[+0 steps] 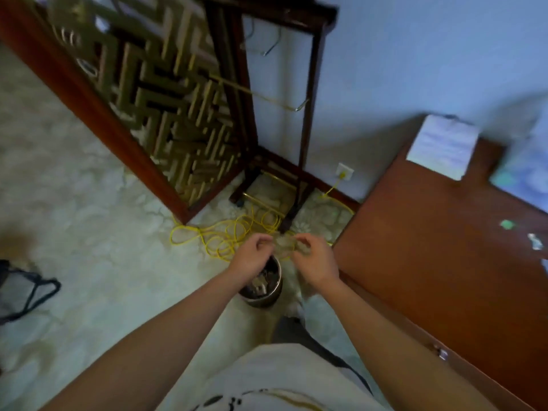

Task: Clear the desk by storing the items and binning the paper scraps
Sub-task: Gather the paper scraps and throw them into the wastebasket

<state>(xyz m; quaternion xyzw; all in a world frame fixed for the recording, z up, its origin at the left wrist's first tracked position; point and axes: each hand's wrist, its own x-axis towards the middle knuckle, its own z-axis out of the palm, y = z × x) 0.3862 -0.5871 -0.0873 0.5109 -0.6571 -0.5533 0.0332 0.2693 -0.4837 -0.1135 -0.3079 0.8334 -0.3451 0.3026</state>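
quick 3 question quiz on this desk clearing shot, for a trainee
1. True or false: the round bin stands on the desk.
2. The coiled cable on the floor is: A red, B yellow, C black.
3. Which is nearer the desk: left hand or right hand?
Key: 1 false, it stands on the floor; 2 B; 3 right hand.
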